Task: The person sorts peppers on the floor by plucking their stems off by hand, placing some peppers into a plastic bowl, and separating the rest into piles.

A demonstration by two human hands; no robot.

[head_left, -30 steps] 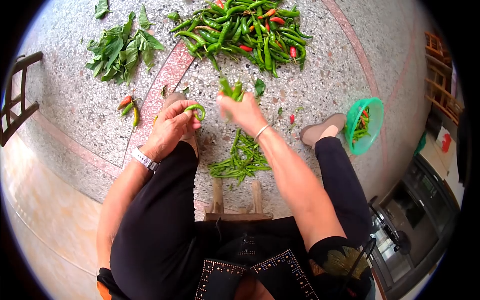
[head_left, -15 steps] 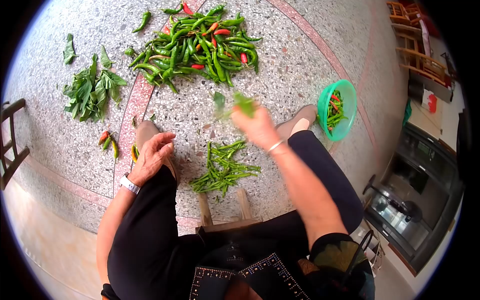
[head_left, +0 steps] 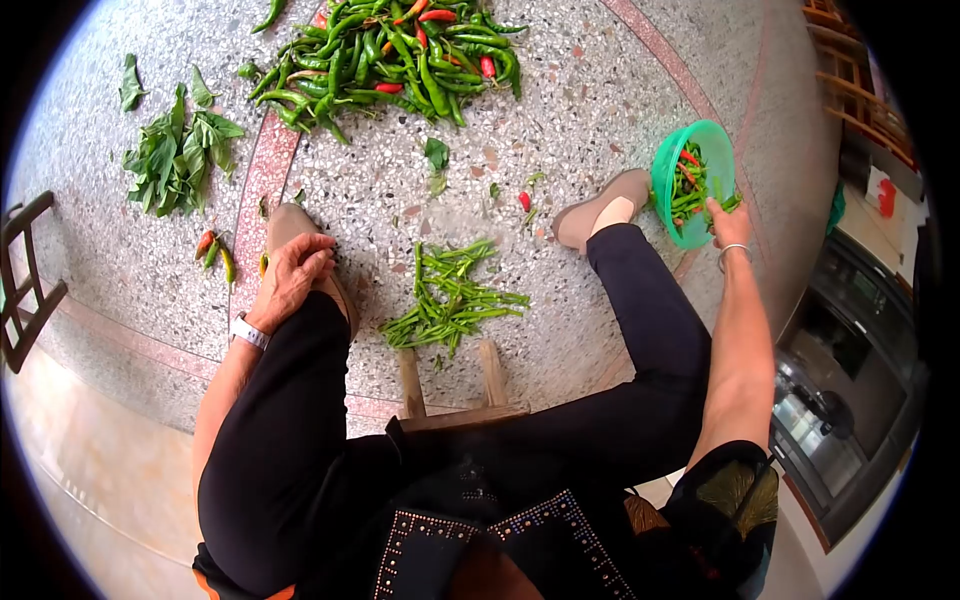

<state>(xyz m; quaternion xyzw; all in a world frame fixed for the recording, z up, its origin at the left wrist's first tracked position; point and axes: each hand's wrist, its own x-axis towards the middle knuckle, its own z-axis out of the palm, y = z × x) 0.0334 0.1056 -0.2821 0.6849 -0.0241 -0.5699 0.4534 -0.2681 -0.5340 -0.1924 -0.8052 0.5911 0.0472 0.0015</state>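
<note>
My left hand [head_left: 292, 278] rests loosely over my left shin, open and holding nothing, its fingers slightly bent. At the right, my right hand [head_left: 728, 222] is at the near right edge of a green plastic basin [head_left: 683, 232]. Its fingers are closed around some green chili peppers [head_left: 716, 205], partly hidden by the hand. Slender green and red peppers [head_left: 688, 178] lie inside the tilted-looking basin. Between my feet is a small pile of green stems [head_left: 455, 298]. A big heap of green and red chili peppers [head_left: 400, 65] spreads over the floor ahead.
Left of the heap lies a pile of green leaves [head_left: 180, 160]. Several loose peppers [head_left: 215, 255] are near my left shoe [head_left: 290, 225]. One red pepper [head_left: 525, 201] lies by my right shoe [head_left: 605, 205]. A wooden stool [head_left: 465, 416] is under me; a dark chair [head_left: 30, 280] stands left.
My right hand has swung right from the middle of the floor to the basin with its green handful. A red pepper and green scraps now show where it was. My left hand stays on my shin.
</note>
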